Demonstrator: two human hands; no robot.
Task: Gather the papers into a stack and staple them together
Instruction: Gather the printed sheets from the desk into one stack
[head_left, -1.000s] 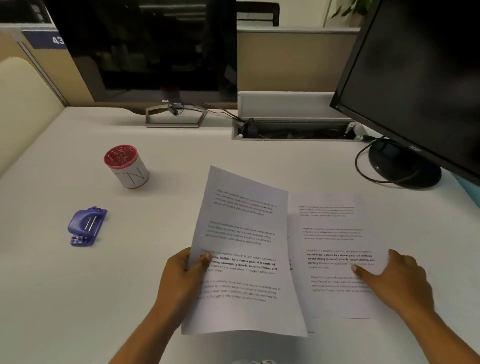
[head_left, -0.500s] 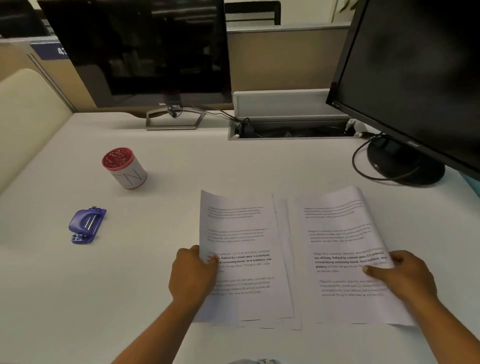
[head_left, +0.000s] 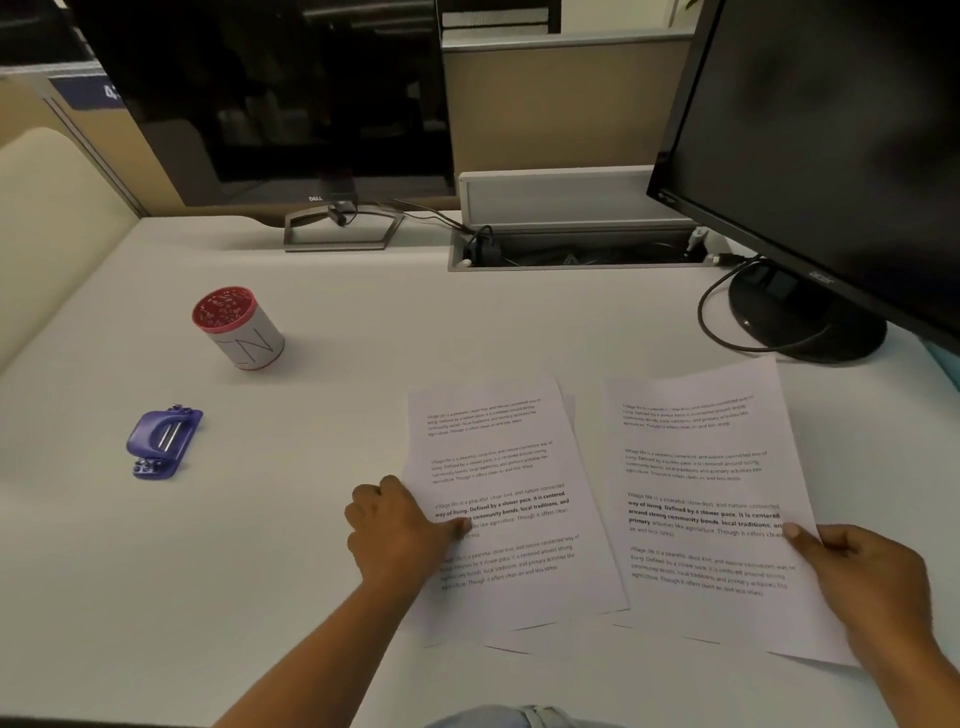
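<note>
Right hand (head_left: 862, 587) sheet (head_left: 711, 499) now raised

Office cubicle desk.
Two dark monitors (head_left: 291, 98) (head_left: 831, 145) standing on a white desk (head_left: 363, 332), beige partition panel (head_left: 561, 104) behind, open cable tray (head_left: 571, 249) sunk into the desktop, printed sheets (head_left: 498, 499) and a blue stapler (head_left: 162, 441) lying about.
</note>
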